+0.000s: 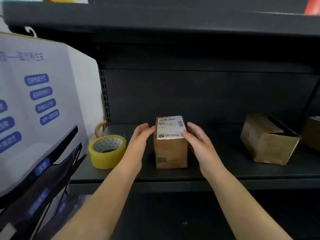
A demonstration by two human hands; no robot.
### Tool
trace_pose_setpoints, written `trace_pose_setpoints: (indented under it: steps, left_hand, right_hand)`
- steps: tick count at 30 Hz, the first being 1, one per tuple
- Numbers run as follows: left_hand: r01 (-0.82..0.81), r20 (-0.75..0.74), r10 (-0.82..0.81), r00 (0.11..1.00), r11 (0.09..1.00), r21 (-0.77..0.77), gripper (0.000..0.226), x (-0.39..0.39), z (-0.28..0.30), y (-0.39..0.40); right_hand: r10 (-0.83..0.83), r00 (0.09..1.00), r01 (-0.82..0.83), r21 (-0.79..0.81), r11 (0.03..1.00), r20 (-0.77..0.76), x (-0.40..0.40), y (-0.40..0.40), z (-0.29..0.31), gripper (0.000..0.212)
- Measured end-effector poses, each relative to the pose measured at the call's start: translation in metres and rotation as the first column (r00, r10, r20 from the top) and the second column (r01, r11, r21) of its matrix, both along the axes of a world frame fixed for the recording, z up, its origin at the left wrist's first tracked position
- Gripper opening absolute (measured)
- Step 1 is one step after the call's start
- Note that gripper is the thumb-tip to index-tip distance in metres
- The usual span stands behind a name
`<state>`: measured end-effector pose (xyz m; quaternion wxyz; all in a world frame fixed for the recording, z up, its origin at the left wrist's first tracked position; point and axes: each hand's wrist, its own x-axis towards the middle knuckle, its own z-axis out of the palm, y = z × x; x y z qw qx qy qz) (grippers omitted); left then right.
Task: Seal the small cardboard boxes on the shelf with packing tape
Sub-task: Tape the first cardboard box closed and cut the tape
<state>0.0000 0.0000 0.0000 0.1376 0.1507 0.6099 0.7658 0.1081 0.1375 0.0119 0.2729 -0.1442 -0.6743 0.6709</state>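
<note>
Head view. I have both hands at the small labelled box, which stands upright near the front edge of the shelf, about midway along it. My left hand lies against the box's left upper side with fingers nearly straight; my right hand touches the right upper side, fingers loosely extended. Neither hand closes round anything (the box is bracketed, not lifted, as far as I can judge). A shipping label covers the top face. The roll of yellow packing tape sits on the shelf toward its left end, just beside my left wrist, untouched. A second cardboard box, tilted with its flaps open, rests toward the right end, well apart. I judge the step in hand to be steadying or positioning the box before taping. The next move calls for one hand to reach for the roll while the other keeps the box still.
</note>
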Motion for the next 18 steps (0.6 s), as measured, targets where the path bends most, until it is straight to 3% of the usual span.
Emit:
trace_pose_setpoints:
  steps: [8, 15, 18]
  left_hand:
    - [0.070, 0.105, -0.066, 0.992, 0.997, -0.039, 0.048, 0.004, -0.005, 0.008]
    - [0.086, 0.173, -0.079, 0.982, 0.996, -0.035, 0.020, 0.007, -0.007, 0.013]
    - [0.071, 0.190, -0.064, 0.980, 0.997, -0.029, 0.013, 0.010, -0.004, 0.012]
  right_hand:
    - [0.018, 0.999, -0.017, -0.027, 0.999, 0.036, -0.004, -0.006, -0.003, 0.045]
    - [0.009, 1.000, -0.008, -0.022, 1.000, 0.027, -0.005, -0.008, -0.005, 0.044]
    - [0.016, 1.000, -0.016, -0.022, 1.000, 0.009, -0.005, -0.010, -0.006, 0.032]
